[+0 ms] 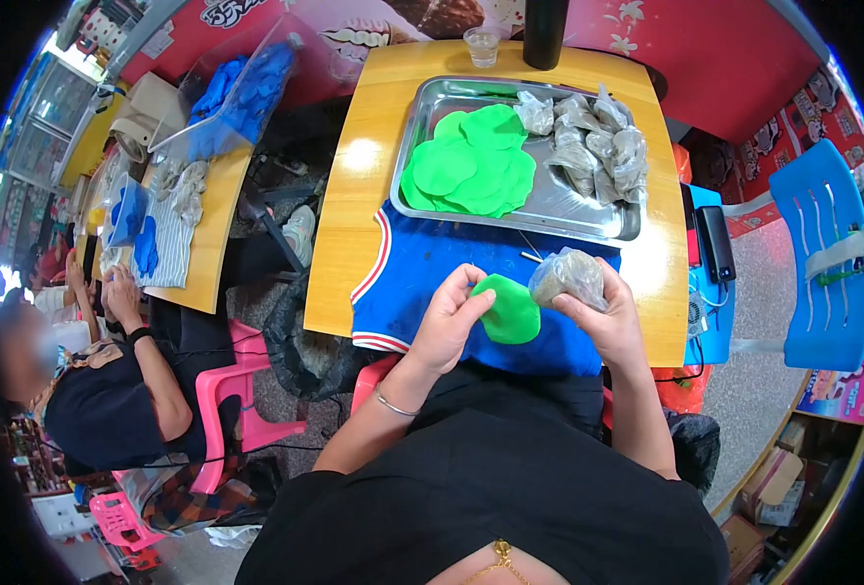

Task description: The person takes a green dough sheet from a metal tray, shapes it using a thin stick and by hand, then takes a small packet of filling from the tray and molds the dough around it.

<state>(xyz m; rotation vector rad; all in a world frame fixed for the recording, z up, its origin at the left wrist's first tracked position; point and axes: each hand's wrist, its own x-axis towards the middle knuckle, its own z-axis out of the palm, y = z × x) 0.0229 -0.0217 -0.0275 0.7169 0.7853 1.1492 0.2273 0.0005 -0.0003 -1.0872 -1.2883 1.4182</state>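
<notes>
My left hand [449, 320] pinches a round, bright green flat piece [511, 314] between thumb and fingers, over the table edge. In my right hand [600, 317] is a small clear plastic bag [567, 277] with greyish-brown contents I cannot make out. The bag is close beside the green piece; whether they touch is unclear. Both hands are above a blue cloth [422, 263] with red and white trim. Beyond them lies a metal tray [556, 207], bearing a heap of similar green pieces [466, 166] on its left and several filled bags [603, 146] on its right.
A clear cup [483, 46] and a dark cylinder [545, 34] stand at the table's back. Blue chairs [822, 253] are to the right. On the left, another person [110, 400] sits at a second table with blue pieces [146, 244], near a pink chair [232, 395].
</notes>
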